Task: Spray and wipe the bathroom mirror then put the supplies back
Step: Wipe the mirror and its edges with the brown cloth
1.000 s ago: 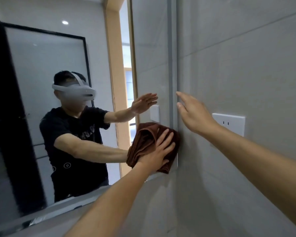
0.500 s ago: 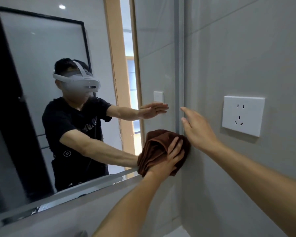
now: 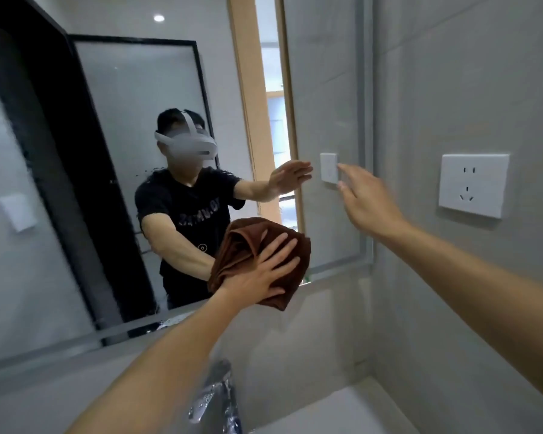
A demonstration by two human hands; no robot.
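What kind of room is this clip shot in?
Most likely a home bathroom: a wall mirror above a chrome tap and the sink's rim, grey tiled walls, and a brown cloth pressed to the glass.

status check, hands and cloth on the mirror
Left hand flat, pressing brown terry cloth on mirror's lower right corner. Right hand open, empty, near glass edge. Nothing blocking.

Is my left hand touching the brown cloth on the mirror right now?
Touching. The head view shows the left hand lying flat, its fingers spread straight over the crumpled brown cloth, pressing it against the mirror near its lower right corner.
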